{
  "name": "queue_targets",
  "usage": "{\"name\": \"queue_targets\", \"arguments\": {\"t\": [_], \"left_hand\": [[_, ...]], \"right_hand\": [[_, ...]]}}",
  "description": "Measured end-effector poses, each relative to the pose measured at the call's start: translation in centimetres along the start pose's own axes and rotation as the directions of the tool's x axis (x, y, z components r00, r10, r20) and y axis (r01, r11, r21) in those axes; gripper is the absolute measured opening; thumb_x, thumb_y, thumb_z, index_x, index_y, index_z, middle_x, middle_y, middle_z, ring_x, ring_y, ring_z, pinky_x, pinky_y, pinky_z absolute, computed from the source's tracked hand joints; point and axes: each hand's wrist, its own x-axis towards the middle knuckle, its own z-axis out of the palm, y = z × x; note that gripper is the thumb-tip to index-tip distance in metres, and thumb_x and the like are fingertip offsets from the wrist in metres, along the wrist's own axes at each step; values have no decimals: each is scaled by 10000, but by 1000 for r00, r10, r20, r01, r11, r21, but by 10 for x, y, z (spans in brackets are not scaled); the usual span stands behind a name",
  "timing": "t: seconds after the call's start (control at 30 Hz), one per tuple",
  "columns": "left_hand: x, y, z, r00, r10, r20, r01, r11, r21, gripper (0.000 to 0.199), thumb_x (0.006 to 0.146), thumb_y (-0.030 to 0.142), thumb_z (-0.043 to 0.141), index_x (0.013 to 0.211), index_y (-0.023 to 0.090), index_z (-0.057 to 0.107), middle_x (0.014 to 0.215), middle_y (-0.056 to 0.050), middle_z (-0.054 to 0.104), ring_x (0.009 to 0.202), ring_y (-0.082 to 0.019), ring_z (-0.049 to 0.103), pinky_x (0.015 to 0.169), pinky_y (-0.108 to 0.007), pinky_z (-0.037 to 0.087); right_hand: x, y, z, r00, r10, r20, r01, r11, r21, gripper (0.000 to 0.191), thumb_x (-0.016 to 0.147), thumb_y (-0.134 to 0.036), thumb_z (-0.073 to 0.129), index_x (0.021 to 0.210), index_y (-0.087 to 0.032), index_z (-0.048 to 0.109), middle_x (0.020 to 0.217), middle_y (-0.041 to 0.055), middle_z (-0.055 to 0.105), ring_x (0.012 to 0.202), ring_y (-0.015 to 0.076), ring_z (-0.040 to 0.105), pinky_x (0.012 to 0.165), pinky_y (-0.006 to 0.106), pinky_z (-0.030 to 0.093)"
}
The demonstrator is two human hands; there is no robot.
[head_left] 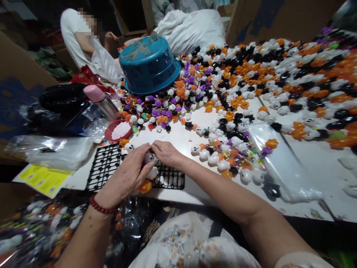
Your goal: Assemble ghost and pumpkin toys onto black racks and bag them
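My left hand (129,171) is curled around a row of small plastic toys, its thumb against a white ghost toy (151,158) with a dark face. My right hand (165,152) has its fingers bent and pressed together at the far side of that ghost toy, touching my left fingertips. Near my left thumb are another white toy (153,172) and an orange pumpkin toy (145,186). A white skull-like toy (129,147) shows beyond my left hand. Under both hands lies a black plastic grid (103,165). My palms hide part of the row.
A heap of small toys (251,69) covers the far right. Around the grid are a red dish of white powder (121,131), a pink-capped flask (100,100), an upturned blue basket (149,67), clear bags (281,163) and yellow printed sheets (43,178). Another person (83,44) sits beyond.
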Motion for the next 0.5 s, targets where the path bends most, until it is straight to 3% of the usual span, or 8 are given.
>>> {"name": "queue_targets", "arguments": {"t": [0.13, 0.23, 0.33, 0.4, 0.5], "left_hand": [[2, -6, 4, 999, 49, -14, -48, 998, 47, 459, 995, 419, 342, 1369, 203, 497, 1465, -130, 466, 1335, -281, 475, 1141, -502, 385], [1, -8, 4, 999, 43, -12, -42, 998, 51, 434, 997, 407, 347, 1342, 212, 523, 1472, -124, 467, 1333, -295, 479, 1121, -509, 411], [-1, -8, 2, 999, 36, -11, -35, 998, 51, 412, 995, 415, 362, 1337, 247, 519, 1487, -105, 462, 1313, -306, 488, 1114, -532, 413], [-1, -9, 2, 999, 38, -8, -38, 998, 49, 405, 994, 426, 365, 1337, 267, 514, 1495, -88, 459, 1306, -308, 491, 1112, -543, 411], [-1, -10, 3, 999, 43, 9, -43, 998, 46, 408, 995, 422, 374, 1326, 236, 524, 1489, -102, 463, 1310, -307, 488, 1113, -533, 410]], "right_hand": [[-9, 5, -2, 1000, -22, 13, 21, 994, 111, 226, 1016, -208, 390, 976, -175, 609, 959, 27, 659, 883, 134, 572, 788, 241, 410], [-32, 23, -24, 994, -77, -75, 82, 995, 60, 180, 989, -190, 474, 1064, -169, 636, 1093, 59, 648, 990, 144, 566, 883, 264, 413], [-60, 60, -61, 985, -18, -172, -24, 971, -239, 253, 921, -84, 524, 1116, -160, 665, 1161, 108, 616, 1064, 203, 526, 916, 319, 401], [-72, 87, -84, 983, 54, -176, -135, 863, -486, 248, 880, -76, 548, 1059, -143, 705, 1120, 145, 615, 1062, 268, 500, 890, 369, 393], [-78, 115, -101, 981, 164, -106, -192, 711, -677, 203, 848, -95, 565, 898, -163, 750, 1076, 164, 618, 1036, 308, 484, 840, 401, 367]]}}
